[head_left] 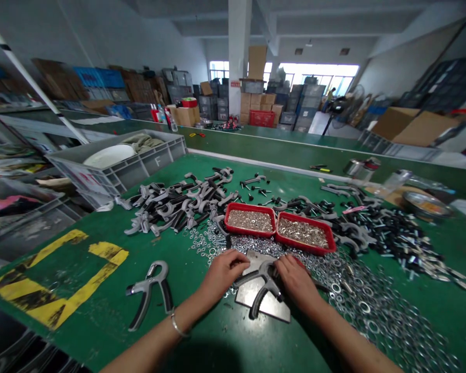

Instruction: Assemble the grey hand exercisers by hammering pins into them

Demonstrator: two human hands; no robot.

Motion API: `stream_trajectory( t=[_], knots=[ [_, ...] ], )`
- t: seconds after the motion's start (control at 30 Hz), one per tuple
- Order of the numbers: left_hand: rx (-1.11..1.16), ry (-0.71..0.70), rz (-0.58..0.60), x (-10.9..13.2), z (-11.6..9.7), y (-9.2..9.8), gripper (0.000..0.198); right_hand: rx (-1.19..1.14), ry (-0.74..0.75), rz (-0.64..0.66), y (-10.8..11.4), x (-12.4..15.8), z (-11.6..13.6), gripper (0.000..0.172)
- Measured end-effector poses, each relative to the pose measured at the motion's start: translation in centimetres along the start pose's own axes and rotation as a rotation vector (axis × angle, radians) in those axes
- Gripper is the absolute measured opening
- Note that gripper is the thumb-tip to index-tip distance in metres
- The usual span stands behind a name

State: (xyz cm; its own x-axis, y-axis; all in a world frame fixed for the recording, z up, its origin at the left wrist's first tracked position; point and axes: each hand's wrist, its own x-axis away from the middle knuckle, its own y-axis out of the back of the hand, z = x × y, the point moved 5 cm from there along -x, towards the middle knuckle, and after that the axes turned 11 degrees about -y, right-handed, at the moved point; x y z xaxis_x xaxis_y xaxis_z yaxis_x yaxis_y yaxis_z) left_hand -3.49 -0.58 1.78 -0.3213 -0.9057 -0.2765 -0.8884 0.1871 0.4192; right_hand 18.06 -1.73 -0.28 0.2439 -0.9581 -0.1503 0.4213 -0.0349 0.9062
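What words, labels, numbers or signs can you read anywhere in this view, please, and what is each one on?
Only the letter "F" on the side of the grey plastic crate is readable; the red marking on its end and the labels on the far bottles are too blurred to read.

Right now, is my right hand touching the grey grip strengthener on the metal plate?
Touching: the head view shows the right hand against the grip strengthener.

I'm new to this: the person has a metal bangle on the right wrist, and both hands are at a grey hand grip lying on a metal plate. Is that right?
Not quite: the metal bangle is on the left wrist, not the right, as the head view shows. The rest stands: the left hand and right hand are at a grey hand grip lying on a metal plate.
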Motion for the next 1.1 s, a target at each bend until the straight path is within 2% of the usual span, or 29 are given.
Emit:
stream_trajectory(
  t=[0.1, 0.17, 0.23, 0.37, 0.4, 0.47, 0.57, 0.73, 0.87, 1.0, 1.1],
  knots=[
    [0.024, -0.030, 0.071, -0.9, -0.5, -3.0, 0.011, 0.060, 0.012, -0.024, 2.0, 0.5, -0.2, 0.021],
    [-0.025, -0.063, 0.098, -1.5, -0.2, -4.7, 0.009, 0.151, -0.081, -0.080, 3.8, 2.1, -1.4, 0.021],
    [-0.121, -0.098, 0.095, -1.9, 0.3, -5.8, 0.009, 0.264, -0.236, -0.071, 4.8, 5.0, -3.3, 0.023],
    [-0.225, -0.125, 0.090, -1.8, 1.0, -6.7, 0.009, 0.311, -0.485, 0.169, 3.6, 11.7, -6.3, 0.025],
    [-0.234, -0.127, 0.088, -1.7, 1.0, -6.7, 0.009, 0.292, -0.512, 0.198, 3.1, 12.8, -6.7, 0.025],
    [-0.244, -0.134, 0.085, -1.5, 0.7, -6.7, 0.010, 0.238, -0.534, 0.167, 2.7, 13.8, -7.1, 0.024],
    [-0.246, -0.159, 0.078, -1.1, 0.3, -6.8, 0.011, 0.059, -0.554, 0.079, 3.3, 13.2, -7.2, 0.023],
    [-0.253, -0.179, 0.077, -1.0, 0.2, -6.9, 0.013, -0.292, -0.532, 0.141, 4.6, 9.8, -4.7, 0.034],
    [-0.390, -0.260, 0.161, -1.1, -0.2, -7.3, 0.013, -0.326, -0.494, 0.236, 4.6, 6.9, -2.2, 0.038],
    [-0.579, -0.463, 0.331, -0.9, -1.0, -8.2, 0.015, -0.232, -0.491, 0.327, 3.7, 5.4, -2.4, 0.036],
    [-0.560, -0.404, 0.299, -1.2, -0.8, -7.8, 0.016, -0.261, -0.501, 0.352, 3.7, 5.3, -3.0, 0.041]
  ],
)
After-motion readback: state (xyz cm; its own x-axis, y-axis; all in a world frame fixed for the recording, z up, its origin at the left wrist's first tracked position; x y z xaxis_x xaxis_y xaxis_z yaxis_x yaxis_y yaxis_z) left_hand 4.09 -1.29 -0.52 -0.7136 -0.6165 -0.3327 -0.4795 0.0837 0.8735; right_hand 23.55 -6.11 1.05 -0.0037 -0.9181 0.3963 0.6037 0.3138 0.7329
